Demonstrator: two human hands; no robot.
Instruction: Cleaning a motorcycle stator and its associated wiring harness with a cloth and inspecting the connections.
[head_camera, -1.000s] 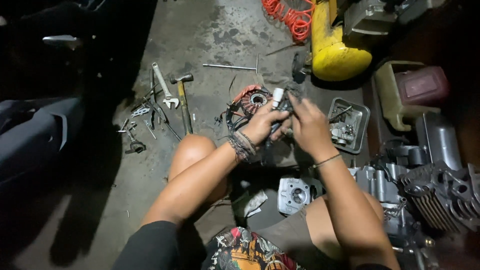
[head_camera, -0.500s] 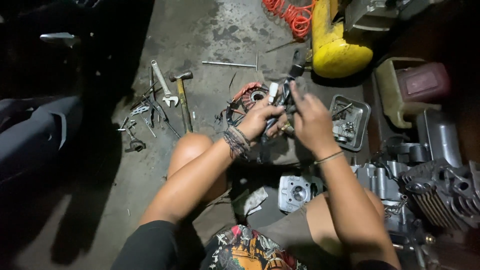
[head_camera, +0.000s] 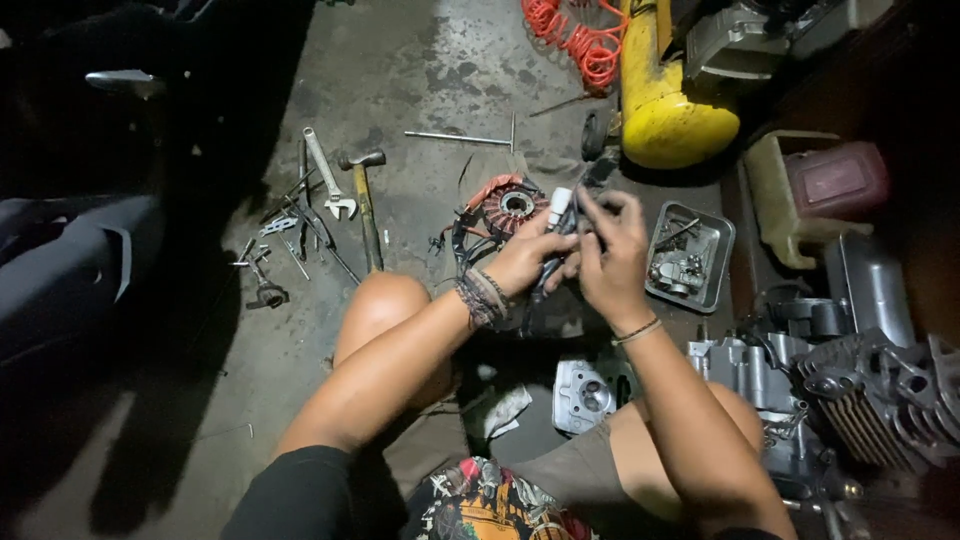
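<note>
My left hand (head_camera: 528, 258) and my right hand (head_camera: 612, 250) meet over the concrete floor, both closed around a small dark part with a white plug end (head_camera: 559, 205) and black wires hanging from it. Beaded bracelets wrap my left wrist, a thin band my right. Just beyond my hands lies a round stator coil (head_camera: 512, 205) with copper windings. A grey cylinder head (head_camera: 583, 395) rests between my knees.
A metal tray (head_camera: 716, 262) of small parts sits right of my hands. An engine block (head_camera: 850, 380) stands at right. A hammer (head_camera: 364, 205), a wrench (head_camera: 328, 172), a T-handle tool (head_camera: 462, 136) and loose tools lie left. A yellow tank (head_camera: 668, 100) and orange hose (head_camera: 575, 35) are beyond.
My hands have shifted slightly on the small wired part, lifting it a little further from me. Nothing else on the floor has moved.
</note>
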